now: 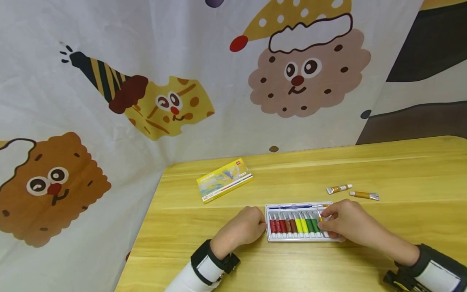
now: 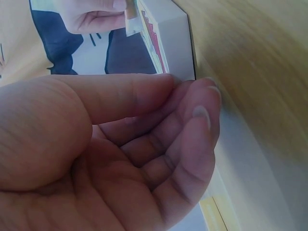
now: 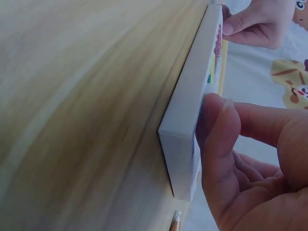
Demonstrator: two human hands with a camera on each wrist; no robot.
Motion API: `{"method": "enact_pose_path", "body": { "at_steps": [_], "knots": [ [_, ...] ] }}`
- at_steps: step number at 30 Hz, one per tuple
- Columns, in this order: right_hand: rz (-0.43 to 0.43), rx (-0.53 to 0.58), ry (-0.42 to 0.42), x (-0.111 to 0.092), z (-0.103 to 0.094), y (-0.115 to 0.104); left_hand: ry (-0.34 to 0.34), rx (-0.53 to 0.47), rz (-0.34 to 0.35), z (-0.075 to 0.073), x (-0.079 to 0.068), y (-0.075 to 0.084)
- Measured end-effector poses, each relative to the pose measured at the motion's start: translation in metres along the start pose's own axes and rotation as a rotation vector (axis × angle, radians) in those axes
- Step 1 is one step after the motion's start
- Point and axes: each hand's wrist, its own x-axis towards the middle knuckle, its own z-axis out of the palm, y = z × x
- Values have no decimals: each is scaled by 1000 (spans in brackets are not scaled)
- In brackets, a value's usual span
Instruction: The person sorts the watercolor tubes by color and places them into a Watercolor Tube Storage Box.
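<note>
A white tray (image 1: 303, 240) of paint tubes lies flat on the wooden table. Its row of tubes (image 1: 293, 225) runs from red through brown and yellow to green, and a blue-handled paintbrush (image 1: 290, 207) lies along the far side. At the tray's left end, my left hand (image 1: 245, 225) pinches the edge between thumb and curled fingers. My right hand (image 1: 348, 222) is over the right end, pinching an orange-yellow paint tube (image 1: 321, 217) by the row; fingers hide part of it. In the right wrist view, the tray's side wall (image 3: 187, 96) stands beside the right fingertips.
Two loose paint tubes, one brownish (image 1: 339, 189) and one orange (image 1: 365, 196), lie behind the right hand. A yellow box (image 1: 224, 180) rests at the back left of the table. Behind the table hangs a cloth (image 1: 226, 121) printed with cartoon biscuits and cheese.
</note>
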Motion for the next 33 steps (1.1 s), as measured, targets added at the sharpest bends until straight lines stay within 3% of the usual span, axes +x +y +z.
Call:
{"method": "enact_pose_path", "body": {
  "at_steps": [10, 25, 33],
  "knots": [
    [-17, -96, 88, 2, 8, -4, 1, 0, 10, -2, -2, 1],
    [-150, -206, 48, 2, 4, 0, 11, -1, 22, -1, -2, 0],
    [-160, -271, 24, -3, 1, 2, 14, 14, 41, -2, -1, -1]
  ]
}}
